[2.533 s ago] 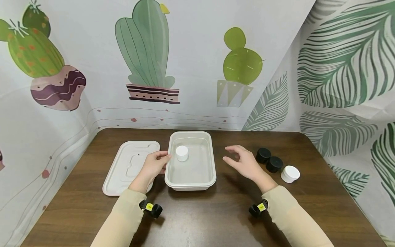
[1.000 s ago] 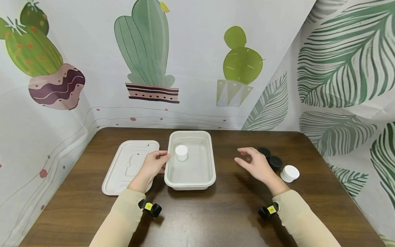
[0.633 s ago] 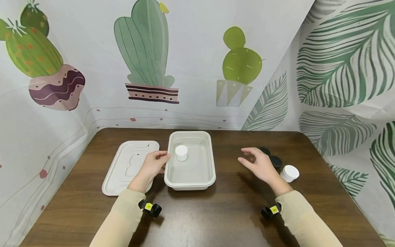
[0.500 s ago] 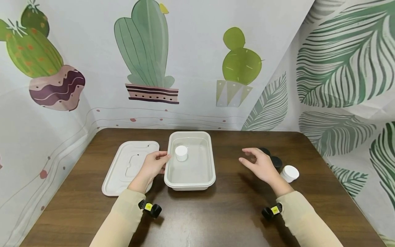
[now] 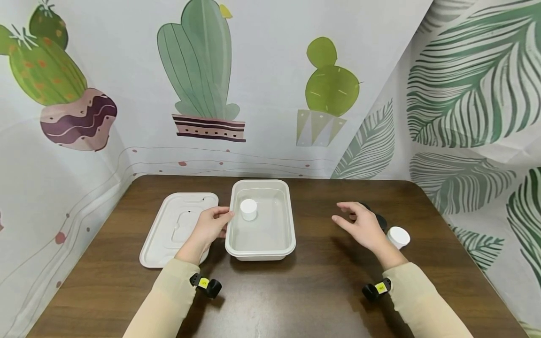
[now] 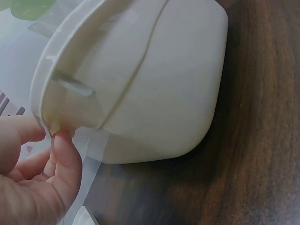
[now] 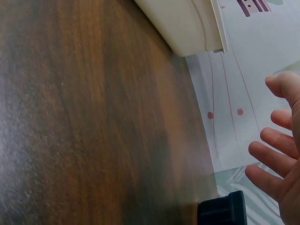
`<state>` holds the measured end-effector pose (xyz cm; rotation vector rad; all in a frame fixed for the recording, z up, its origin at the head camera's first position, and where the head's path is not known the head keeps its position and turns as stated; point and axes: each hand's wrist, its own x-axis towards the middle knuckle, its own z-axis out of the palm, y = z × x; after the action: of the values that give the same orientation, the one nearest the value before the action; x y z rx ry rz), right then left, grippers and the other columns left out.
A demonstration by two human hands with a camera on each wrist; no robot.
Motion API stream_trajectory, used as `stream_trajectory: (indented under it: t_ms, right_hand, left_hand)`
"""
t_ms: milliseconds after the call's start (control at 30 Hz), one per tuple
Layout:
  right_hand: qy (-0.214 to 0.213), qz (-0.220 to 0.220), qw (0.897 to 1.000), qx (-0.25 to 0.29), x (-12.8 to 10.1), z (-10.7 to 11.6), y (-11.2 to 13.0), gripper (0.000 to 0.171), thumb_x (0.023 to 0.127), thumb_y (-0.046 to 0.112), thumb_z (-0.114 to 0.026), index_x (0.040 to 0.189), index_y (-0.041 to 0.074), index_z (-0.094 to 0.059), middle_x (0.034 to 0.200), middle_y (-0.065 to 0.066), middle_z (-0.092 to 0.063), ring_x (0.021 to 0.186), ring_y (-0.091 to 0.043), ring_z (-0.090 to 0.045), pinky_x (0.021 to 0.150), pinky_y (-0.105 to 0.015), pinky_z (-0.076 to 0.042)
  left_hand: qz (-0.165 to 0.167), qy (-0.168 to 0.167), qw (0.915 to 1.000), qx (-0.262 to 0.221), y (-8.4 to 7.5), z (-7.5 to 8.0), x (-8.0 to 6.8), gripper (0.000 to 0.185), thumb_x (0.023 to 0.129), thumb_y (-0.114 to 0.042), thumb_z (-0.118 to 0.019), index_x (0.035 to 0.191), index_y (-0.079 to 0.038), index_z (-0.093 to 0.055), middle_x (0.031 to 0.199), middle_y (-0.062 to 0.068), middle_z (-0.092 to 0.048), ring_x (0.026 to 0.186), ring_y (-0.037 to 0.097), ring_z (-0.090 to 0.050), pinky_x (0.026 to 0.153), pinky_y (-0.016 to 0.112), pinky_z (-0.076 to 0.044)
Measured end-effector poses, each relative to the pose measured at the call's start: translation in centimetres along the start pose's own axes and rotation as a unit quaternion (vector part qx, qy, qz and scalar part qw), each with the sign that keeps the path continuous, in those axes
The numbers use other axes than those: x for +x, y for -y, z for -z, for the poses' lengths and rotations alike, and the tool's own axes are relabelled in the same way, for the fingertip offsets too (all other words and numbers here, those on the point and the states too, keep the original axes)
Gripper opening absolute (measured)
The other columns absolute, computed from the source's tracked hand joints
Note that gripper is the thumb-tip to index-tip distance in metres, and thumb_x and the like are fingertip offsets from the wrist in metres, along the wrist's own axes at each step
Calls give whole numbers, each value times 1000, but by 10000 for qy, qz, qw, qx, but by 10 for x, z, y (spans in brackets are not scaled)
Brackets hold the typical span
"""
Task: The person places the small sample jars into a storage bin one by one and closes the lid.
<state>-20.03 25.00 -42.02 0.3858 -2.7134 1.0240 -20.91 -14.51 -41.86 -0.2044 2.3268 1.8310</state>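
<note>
A pale rectangular plastic box stands on the table. My left hand holds its left rim; in the left wrist view, thumb and fingers pinch the rim. One small white lidded jar is inside the box, towards its far left. To the right, my right hand hovers over the table with fingers apart, holding nothing. Two small black jars, one black jar and another behind the hand, are partly hidden by it. A second white jar sits just right of them, near the wrist.
The box's flat pale lid lies left of it, partly under my left forearm. A brown wooden table bears everything. Behind it hangs a cloth printed with cacti and leaves.
My right hand has moved right, away from the box and towards the black jars, covering more of them. The left hand keeps its hold on the rim; box and jars have stayed put.
</note>
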Motion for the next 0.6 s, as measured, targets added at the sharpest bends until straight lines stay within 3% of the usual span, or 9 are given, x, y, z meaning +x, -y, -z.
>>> stream_trajectory:
  t_ms: [600]
  right_hand:
    - [-238,-71,9995,-202,-2,13,-6,45,86,27,-70,122,2,-58,115,-20,-61,107,-33,-58,88,-52,-49]
  left_hand:
    - [-13,29,10000,-72,0,0,-1,44,94,-21,-58,129,4,-51,104,18,-62,68,10,-60,57,24,-54]
